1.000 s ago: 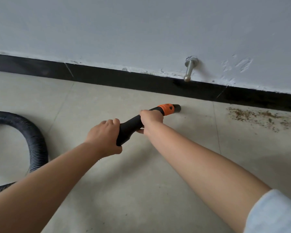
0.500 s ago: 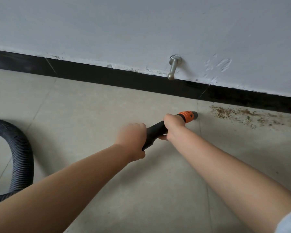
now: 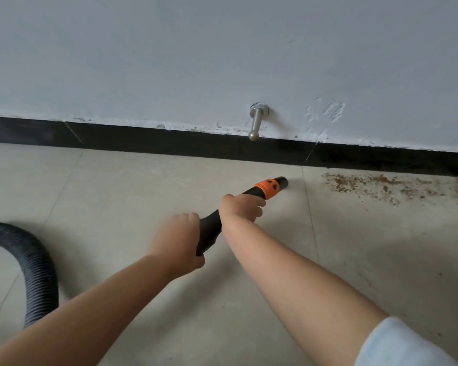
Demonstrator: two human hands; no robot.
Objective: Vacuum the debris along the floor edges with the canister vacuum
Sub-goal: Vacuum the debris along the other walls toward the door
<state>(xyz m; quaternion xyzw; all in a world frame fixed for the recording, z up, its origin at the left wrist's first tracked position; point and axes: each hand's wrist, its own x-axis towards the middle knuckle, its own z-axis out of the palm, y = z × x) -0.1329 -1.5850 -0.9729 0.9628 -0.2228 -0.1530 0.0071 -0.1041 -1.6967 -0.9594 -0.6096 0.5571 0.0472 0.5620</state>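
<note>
Far to the left of the left hand [image 3: 177, 240], the ribbed hose [image 3: 35, 262] lies in a loose curve on the floor, probably to give free slack. The left hand is closed around the rear of the black nozzle tube [image 3: 209, 231]; just ahead of it the right hand [image 3: 239, 208] is wrapped around the tube behind the orange collar [image 3: 268, 190], I think to steer the tip low. To the right of the right hand, beyond the tip, the brown debris [image 3: 376, 184] lies along the black baseboard [image 3: 169, 143], not yet reached. A metal door stopper [image 3: 256, 122] sticks out of the wall above.
</note>
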